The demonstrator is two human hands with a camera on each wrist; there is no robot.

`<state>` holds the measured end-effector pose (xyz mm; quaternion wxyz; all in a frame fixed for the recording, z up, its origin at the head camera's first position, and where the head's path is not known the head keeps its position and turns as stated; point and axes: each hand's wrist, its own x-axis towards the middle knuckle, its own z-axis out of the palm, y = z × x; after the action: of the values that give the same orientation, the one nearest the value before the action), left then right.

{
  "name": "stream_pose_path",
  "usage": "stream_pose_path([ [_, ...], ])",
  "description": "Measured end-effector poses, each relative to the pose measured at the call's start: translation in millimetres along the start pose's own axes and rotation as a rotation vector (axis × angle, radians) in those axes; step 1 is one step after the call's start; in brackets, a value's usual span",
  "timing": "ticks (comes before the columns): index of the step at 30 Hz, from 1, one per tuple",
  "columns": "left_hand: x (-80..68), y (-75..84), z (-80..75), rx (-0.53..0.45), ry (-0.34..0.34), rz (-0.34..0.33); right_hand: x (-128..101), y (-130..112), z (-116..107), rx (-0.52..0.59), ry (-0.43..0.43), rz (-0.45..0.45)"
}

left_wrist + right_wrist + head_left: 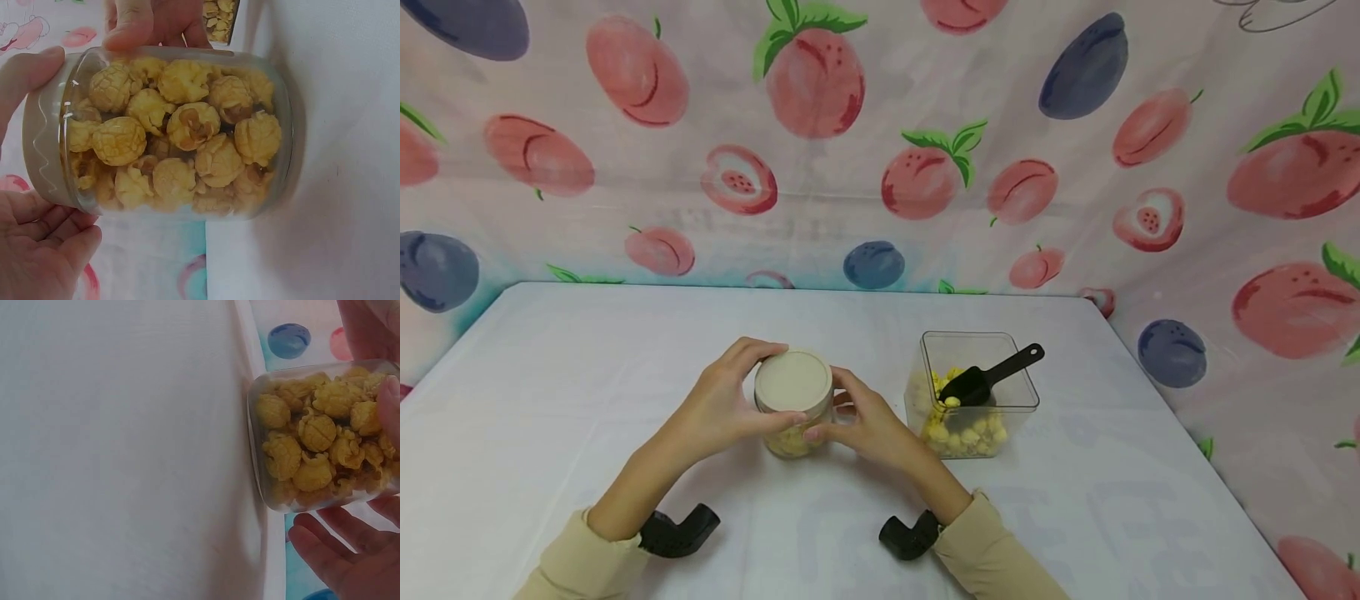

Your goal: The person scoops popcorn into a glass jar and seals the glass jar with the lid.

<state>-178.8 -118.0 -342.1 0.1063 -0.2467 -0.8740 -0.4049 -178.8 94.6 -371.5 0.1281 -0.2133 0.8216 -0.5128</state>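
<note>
A clear jar [788,443] of round yellow popcorn stands on the white table, its pale screw lid [793,382] on top. My left hand [727,406] grips the lid, thumb at the near side and fingers round the far side. With thumb and fingers, my right hand [874,423] holds the jar's body from the right. Popcorn fills most of the jar [181,134] in the left wrist view, where the lid [45,134] has a wavy line round its side. The right wrist view shows the jar's lower part [315,434]; its lid is out of frame there.
Right of the jar stands a clear square box [1028,407] with popcorn in its lower part. A black scoop [1017,363] leans in it, its handle over the right rim. A fruit-print cloth [820,225] hangs behind the white table [625,350]. Black curved pieces [679,532] sit at both wrists.
</note>
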Motion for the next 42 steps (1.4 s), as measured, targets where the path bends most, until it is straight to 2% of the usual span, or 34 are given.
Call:
stream_pose_path([
  [8,-0.8,3.0,-3.7,0.031,-0.057,-0.011,-1,-3,-1,-0.022,0.000,0.024],
  [19,-0.7,2.4,-7.4,0.031,-0.092,0.006,-5,-9,-4,-0.070,-0.026,0.011],
  [24,-1.0,1.9,-11.8,0.041,-0.140,-0.004,-8,-15,-9,-0.116,-0.046,-0.017],
  [30,-2.4,4.1,-17.3,0.058,-0.199,-0.025,-20,-31,-23,-0.155,-0.030,-0.039],
  [37,-3.3,10.4,-26.0,0.177,-0.267,0.007,-42,-51,-46,-0.238,0.029,-0.069],
  [40,-4.2,16.8,-32.6,0.260,-0.300,0.057,-53,-57,-56,-0.315,0.040,-0.109],
  [42,-4.4,20.8,-36.1,0.317,-0.309,0.123,-60,-59,-62,-0.384,0.041,-0.165],
])
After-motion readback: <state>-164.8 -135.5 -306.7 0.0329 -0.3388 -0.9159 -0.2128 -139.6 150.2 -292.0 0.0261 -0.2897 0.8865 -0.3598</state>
